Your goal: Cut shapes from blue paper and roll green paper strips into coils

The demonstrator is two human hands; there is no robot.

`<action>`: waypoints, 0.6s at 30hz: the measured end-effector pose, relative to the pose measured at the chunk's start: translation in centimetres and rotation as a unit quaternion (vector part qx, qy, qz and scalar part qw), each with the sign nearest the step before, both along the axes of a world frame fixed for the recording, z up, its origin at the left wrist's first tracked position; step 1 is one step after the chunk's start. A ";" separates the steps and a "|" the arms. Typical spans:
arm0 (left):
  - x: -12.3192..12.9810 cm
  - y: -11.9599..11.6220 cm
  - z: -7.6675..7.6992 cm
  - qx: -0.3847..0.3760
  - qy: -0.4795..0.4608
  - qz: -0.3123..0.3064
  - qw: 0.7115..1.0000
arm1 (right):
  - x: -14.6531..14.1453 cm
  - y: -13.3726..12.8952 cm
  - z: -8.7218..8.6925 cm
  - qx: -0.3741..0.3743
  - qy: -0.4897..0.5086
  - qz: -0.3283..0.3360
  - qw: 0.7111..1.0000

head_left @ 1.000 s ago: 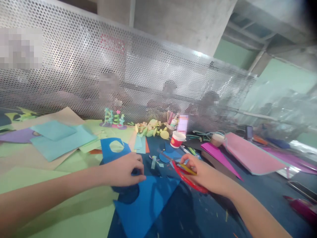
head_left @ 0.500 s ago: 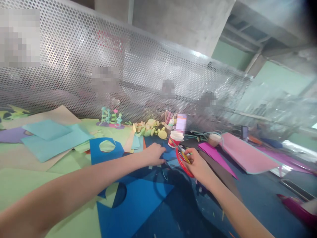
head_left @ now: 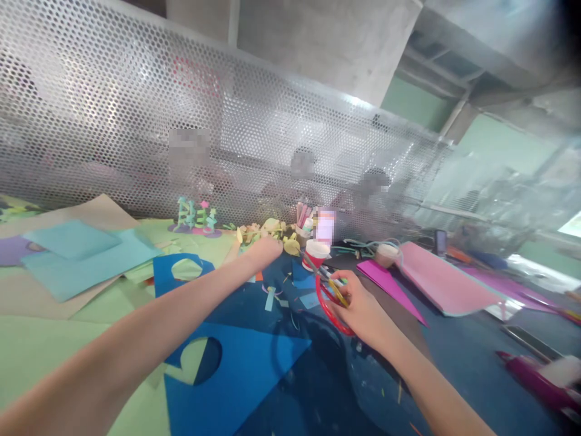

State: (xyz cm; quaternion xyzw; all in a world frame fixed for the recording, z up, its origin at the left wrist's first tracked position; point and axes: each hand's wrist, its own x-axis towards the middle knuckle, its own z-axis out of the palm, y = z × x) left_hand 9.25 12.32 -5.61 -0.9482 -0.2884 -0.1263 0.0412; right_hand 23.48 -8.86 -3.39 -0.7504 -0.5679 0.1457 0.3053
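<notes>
My right hand (head_left: 358, 303) is closed around red-handled scissors (head_left: 327, 306), whose blades point up and left towards a red and white paper cup (head_left: 316, 253). A yellow strip shows between the fingers and the red handle; whether it belongs to the scissors is unclear. My left hand (head_left: 269, 247) reaches forward to the yellow-green paper leaf shapes (head_left: 290, 243), its fingers hidden from view. Below it lie small light-blue paper scraps (head_left: 270, 298) on the dark blue table. Blue paper with a round hole (head_left: 245, 369) lies nearer, left of centre.
Green sheets (head_left: 68, 351) and light-blue paper (head_left: 91, 260) cover the left side. Small paper figures (head_left: 195, 217) stand at the back before a perforated metal screen (head_left: 272, 121), with people behind it. Pink paper (head_left: 447, 281), a phone (head_left: 533, 342) and a magenta tool (head_left: 535, 378) lie right.
My left hand has moved forward and left, from above the blue paper scraps to the leaf shapes. My right hand keeps the scissors in nearly the same place. The view has shifted slightly.
</notes>
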 end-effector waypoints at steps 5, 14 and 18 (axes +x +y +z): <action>0.0 -0.5 -0.9 0.008 -0.047 -0.026 0.999 | 0.0 0.0 0.1 0.013 0.010 -0.019 1.000; 2.1 -5.4 -1.5 -0.055 0.007 -0.130 0.990 | 0.3 0.5 -0.6 0.080 0.064 -0.052 0.993; 2.8 -6.5 -1.3 -0.061 0.037 -0.099 0.993 | -0.5 0.3 -0.6 0.101 0.088 -0.025 0.991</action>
